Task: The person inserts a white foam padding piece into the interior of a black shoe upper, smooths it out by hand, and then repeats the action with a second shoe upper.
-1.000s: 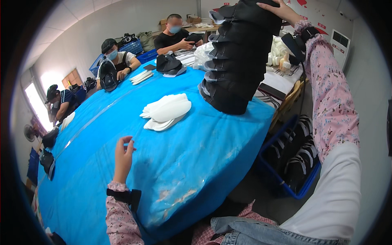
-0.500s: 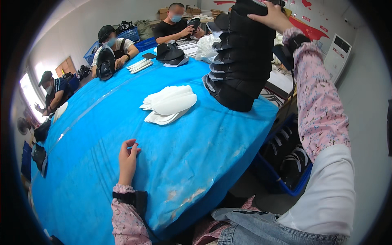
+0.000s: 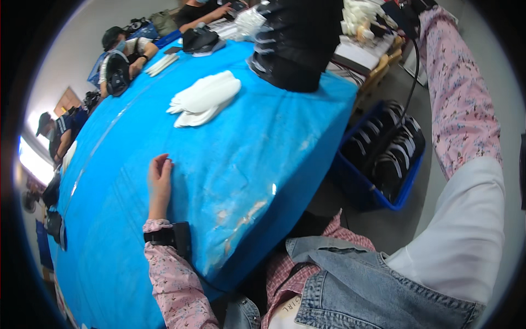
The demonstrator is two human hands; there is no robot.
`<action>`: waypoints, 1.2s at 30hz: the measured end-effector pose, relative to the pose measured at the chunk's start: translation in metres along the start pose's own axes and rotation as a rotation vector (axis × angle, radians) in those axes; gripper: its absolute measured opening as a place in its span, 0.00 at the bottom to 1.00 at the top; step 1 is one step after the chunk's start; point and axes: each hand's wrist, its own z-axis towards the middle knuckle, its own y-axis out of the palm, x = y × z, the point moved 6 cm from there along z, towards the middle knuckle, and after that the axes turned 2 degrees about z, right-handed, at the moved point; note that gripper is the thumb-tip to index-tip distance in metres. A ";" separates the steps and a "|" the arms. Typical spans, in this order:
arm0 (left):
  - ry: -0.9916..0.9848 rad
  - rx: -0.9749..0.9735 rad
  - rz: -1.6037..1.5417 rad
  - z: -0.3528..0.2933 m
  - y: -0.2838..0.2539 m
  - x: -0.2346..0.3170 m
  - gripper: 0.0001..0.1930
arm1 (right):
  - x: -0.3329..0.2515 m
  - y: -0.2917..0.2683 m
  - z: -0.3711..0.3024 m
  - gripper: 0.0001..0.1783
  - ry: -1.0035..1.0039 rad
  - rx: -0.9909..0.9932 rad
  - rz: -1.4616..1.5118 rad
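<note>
My left hand [image 3: 159, 183] rests on the blue table cover [image 3: 126, 219], fingers loosely bent and thumb a little apart, holding nothing. Beyond it lies a fanned pile of white insoles [image 3: 208, 94], not touched by the hand. A tall stack of nested black pieces [image 3: 296, 52] with pale edges, which look like shoe uppers, stands near the table's far right corner; its top is cut off by the picture's upper edge. My right arm in its floral sleeve [image 3: 463, 93] reaches up along the right side. The right hand itself is beyond the upper edge.
A blue crate [image 3: 406, 193] of black shoes with white stripes [image 3: 390, 164] stands on the floor right of the table. Co-workers [image 3: 115, 60] sit along the far and left sides. More insoles [image 3: 161, 64] and a black upper [image 3: 200, 41] lie farther off. A cable [image 3: 415, 77] hangs by my right arm.
The view has tipped downward, so the table things sit higher in the picture. My right hand, earlier on top of the black stack, has left the picture. My left hand keeps its pose.
</note>
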 end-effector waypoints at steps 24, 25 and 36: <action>-0.198 -0.044 0.123 -0.027 0.007 0.032 0.08 | -0.273 0.247 -0.140 0.12 -1.137 -1.020 1.523; -0.228 -0.048 0.107 -0.027 0.009 0.033 0.08 | -0.273 0.247 -0.137 0.12 -1.195 -0.995 1.531; -0.250 -0.061 0.141 -0.027 0.009 0.036 0.08 | -0.247 0.277 -0.146 0.03 -0.805 -1.264 1.634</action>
